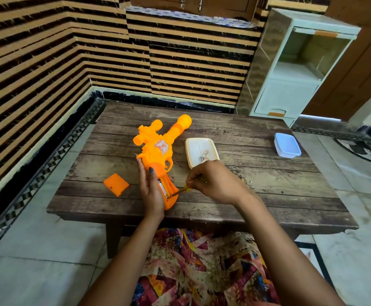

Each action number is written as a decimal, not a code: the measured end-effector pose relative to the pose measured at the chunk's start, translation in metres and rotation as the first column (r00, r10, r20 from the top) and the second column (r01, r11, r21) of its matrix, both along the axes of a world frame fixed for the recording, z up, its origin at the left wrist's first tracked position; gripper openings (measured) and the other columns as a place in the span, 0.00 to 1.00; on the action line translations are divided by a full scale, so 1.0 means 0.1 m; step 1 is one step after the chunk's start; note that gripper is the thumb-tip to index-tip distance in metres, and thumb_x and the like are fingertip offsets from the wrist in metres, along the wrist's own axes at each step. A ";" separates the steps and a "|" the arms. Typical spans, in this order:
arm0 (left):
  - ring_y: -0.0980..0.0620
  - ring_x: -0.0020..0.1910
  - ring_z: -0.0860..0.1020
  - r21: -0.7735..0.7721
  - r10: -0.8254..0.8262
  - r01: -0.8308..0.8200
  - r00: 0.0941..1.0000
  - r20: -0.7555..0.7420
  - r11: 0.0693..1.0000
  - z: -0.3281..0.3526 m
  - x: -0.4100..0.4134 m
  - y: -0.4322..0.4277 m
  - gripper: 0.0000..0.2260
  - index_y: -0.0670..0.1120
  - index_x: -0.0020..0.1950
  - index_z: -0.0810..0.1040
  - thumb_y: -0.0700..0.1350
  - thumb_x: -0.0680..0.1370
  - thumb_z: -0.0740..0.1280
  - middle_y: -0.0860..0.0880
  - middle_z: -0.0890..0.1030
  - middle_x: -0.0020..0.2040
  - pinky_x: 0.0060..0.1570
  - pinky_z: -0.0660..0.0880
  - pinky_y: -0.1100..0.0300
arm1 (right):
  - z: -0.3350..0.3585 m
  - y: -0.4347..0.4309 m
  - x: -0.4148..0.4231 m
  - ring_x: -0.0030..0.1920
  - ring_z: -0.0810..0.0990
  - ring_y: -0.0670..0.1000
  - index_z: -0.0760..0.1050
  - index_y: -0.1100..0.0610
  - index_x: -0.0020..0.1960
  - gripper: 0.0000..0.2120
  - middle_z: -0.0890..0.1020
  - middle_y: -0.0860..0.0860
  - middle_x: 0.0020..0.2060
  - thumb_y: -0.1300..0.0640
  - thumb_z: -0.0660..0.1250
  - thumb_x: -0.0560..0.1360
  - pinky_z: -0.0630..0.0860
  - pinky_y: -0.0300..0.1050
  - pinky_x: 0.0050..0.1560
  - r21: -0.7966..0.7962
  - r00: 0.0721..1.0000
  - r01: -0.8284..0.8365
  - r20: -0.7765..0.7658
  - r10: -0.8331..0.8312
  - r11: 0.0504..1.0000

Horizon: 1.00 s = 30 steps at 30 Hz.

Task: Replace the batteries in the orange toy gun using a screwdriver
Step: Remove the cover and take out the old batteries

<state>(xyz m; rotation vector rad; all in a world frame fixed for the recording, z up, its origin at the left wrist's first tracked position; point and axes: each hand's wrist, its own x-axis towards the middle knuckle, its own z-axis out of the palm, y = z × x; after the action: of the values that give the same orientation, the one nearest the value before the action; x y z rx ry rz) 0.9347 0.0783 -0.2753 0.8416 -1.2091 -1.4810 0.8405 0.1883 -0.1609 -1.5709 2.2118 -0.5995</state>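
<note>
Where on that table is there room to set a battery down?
Bare wood lies between the white tray and the blue box, and along the near right edge of the table. Crowded: around the orange toy gun, with the left hand, right hand, screwdriver and loose cover.

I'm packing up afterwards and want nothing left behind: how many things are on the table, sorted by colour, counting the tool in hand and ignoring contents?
Orange: 2, the toy gun and its loose battery cover
Cream: 1, the open box
Blue: 1, the lidded box
Yellow: 1, the screwdriver in the right hand
Total: 5
</note>
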 end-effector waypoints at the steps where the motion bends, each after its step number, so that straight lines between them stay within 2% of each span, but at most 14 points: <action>1: 0.37 0.67 0.68 -0.003 -0.006 0.006 1.000 0.005 1.000 -0.01 0.00 0.00 0.21 0.70 0.69 0.56 0.59 0.78 0.58 0.48 0.63 0.74 0.61 0.70 0.39 | 0.01 -0.01 0.00 0.42 0.78 0.46 0.82 0.56 0.46 0.06 0.85 0.52 0.42 0.60 0.67 0.74 0.68 0.35 0.37 0.009 1.000 -0.010 -0.003 0.010 1.000; 4: 0.40 0.68 0.68 0.001 0.016 -0.016 1.000 0.009 1.000 0.00 0.00 0.01 0.22 0.64 0.72 0.54 0.55 0.80 0.57 0.47 0.63 0.74 0.62 0.70 0.42 | 0.04 -0.04 0.00 0.43 0.78 0.45 0.82 0.56 0.48 0.06 0.84 0.51 0.45 0.59 0.67 0.74 0.69 0.33 0.36 0.046 0.999 -0.024 0.027 0.023 0.999; 6: 0.36 0.64 0.71 0.003 -0.016 0.016 1.000 -0.016 1.000 -0.01 0.01 0.01 0.23 0.70 0.69 0.55 0.61 0.76 0.59 0.45 0.65 0.73 0.59 0.71 0.38 | 0.04 -0.04 -0.01 0.40 0.78 0.43 0.81 0.55 0.52 0.08 0.83 0.51 0.46 0.57 0.69 0.74 0.69 0.33 0.37 0.097 0.998 -0.034 0.048 0.029 0.995; 8: 0.42 0.52 0.79 0.041 -0.033 0.035 0.999 -0.043 0.999 -0.07 -0.01 -0.03 0.23 0.67 0.71 0.54 0.59 0.78 0.58 0.42 0.68 0.70 0.50 0.78 0.44 | -0.02 -0.02 0.01 0.33 0.75 0.39 0.81 0.56 0.53 0.09 0.83 0.52 0.45 0.58 0.68 0.74 0.69 0.32 0.35 0.099 0.996 -0.027 0.088 0.018 0.995; 11: 0.53 0.35 0.81 0.117 -0.026 0.037 0.995 -0.094 0.992 -0.09 -0.01 -0.04 0.22 0.60 0.74 0.53 0.50 0.81 0.54 0.37 0.74 0.64 0.35 0.80 0.56 | -0.19 0.06 0.08 0.36 0.76 0.41 0.82 0.56 0.51 0.07 0.85 0.51 0.44 0.58 0.68 0.74 0.68 0.32 0.36 -0.017 0.985 0.101 0.143 -0.098 0.995; 14: 0.54 0.34 0.81 0.152 -0.011 0.031 0.991 -0.130 0.988 -0.08 -0.02 -0.05 0.22 0.59 0.74 0.53 0.49 0.82 0.53 0.38 0.75 0.63 0.35 0.79 0.58 | -0.43 0.21 0.19 0.33 0.76 0.35 0.83 0.54 0.50 0.07 0.84 0.46 0.40 0.58 0.69 0.73 0.68 0.26 0.37 -0.148 0.939 0.269 0.258 -0.226 0.952; 17: 0.55 0.32 0.81 0.224 0.022 0.015 0.987 -0.161 0.975 -0.06 -0.02 -0.07 0.21 0.58 0.75 0.53 0.48 0.82 0.53 0.38 0.77 0.56 0.34 0.79 0.60 | -0.62 0.33 0.36 0.37 0.78 0.32 0.83 0.51 0.50 0.07 0.84 0.42 0.42 0.58 0.70 0.73 0.71 0.27 0.39 -0.235 0.880 0.392 0.377 -0.289 0.889; 20: 0.56 0.31 0.80 0.231 0.018 0.022 0.985 -0.169 0.973 -0.02 -0.01 -0.06 0.21 0.58 0.75 0.52 0.48 0.82 0.52 0.45 0.79 0.49 0.33 0.78 0.61 | -0.73 0.37 0.52 0.41 0.79 0.33 0.82 0.52 0.49 0.08 0.82 0.37 0.40 0.61 0.69 0.73 0.72 0.26 0.41 -0.278 0.807 0.499 0.494 -0.324 0.821; 22: 0.56 0.31 0.80 0.236 0.020 0.019 0.986 -0.163 0.972 -0.01 -0.01 -0.05 0.21 0.58 0.75 0.52 0.49 0.82 0.53 0.46 0.79 0.48 0.34 0.79 0.60 | -0.79 0.37 0.58 0.31 0.78 0.37 0.82 0.56 0.49 0.07 0.82 0.41 0.31 0.63 0.68 0.74 0.71 0.29 0.33 -0.197 0.634 0.619 0.698 -0.334 0.760; 25: 0.56 0.32 0.80 0.240 0.013 0.026 0.987 -0.160 0.970 -0.01 0.00 -0.05 0.22 0.59 0.74 0.52 0.50 0.82 0.53 0.42 0.78 0.53 0.35 0.79 0.59 | -0.83 0.36 0.61 0.23 0.70 0.40 0.80 0.61 0.49 0.06 0.80 0.48 0.26 0.65 0.65 0.75 0.67 0.32 0.24 0.123 0.098 0.704 0.959 -0.267 0.699; 26: 0.56 0.32 0.80 0.243 0.009 0.030 0.987 -0.160 0.969 -0.01 0.00 -0.05 0.22 0.59 0.74 0.52 0.50 0.82 0.53 0.41 0.77 0.55 0.36 0.79 0.59 | -0.84 0.36 0.61 0.23 0.71 0.41 0.80 0.62 0.48 0.06 0.82 0.51 0.29 0.65 0.65 0.75 0.67 0.32 0.23 0.194 -0.014 0.693 0.966 -0.257 0.694; 27: 0.55 0.32 0.80 0.245 0.007 0.033 0.987 -0.160 0.969 -0.01 0.00 -0.04 0.22 0.59 0.74 0.52 0.49 0.82 0.53 0.41 0.77 0.56 0.36 0.79 0.58 | -0.84 0.36 0.60 0.23 0.71 0.41 0.80 0.61 0.47 0.06 0.83 0.52 0.31 0.65 0.65 0.75 0.67 0.32 0.23 0.219 -0.045 0.684 0.965 -0.259 0.696; 28: 0.55 0.32 0.80 0.241 0.005 0.033 0.987 -0.158 0.970 -0.01 0.00 -0.04 0.22 0.59 0.74 0.53 0.49 0.82 0.53 0.41 0.77 0.56 0.36 0.79 0.58 | -0.83 0.36 0.58 0.23 0.71 0.41 0.81 0.60 0.46 0.06 0.83 0.52 0.31 0.65 0.65 0.75 0.67 0.32 0.23 0.202 -0.007 0.682 0.963 -0.270 0.703; 30: 0.56 0.32 0.81 0.220 0.005 0.027 0.990 -0.144 0.975 -0.02 -0.01 -0.03 0.22 0.58 0.75 0.53 0.49 0.82 0.54 0.42 0.77 0.57 0.35 0.79 0.59 | -0.77 0.38 0.53 0.24 0.71 0.39 0.82 0.58 0.45 0.07 0.81 0.47 0.28 0.65 0.66 0.74 0.67 0.31 0.26 0.083 0.237 0.667 0.918 -0.317 0.740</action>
<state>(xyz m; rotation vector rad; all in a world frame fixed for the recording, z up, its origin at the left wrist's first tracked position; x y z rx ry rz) 0.9338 0.0755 -0.2768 0.8598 -0.9551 -1.6781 0.8934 0.2259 -0.2377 -0.2405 1.6482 -1.6368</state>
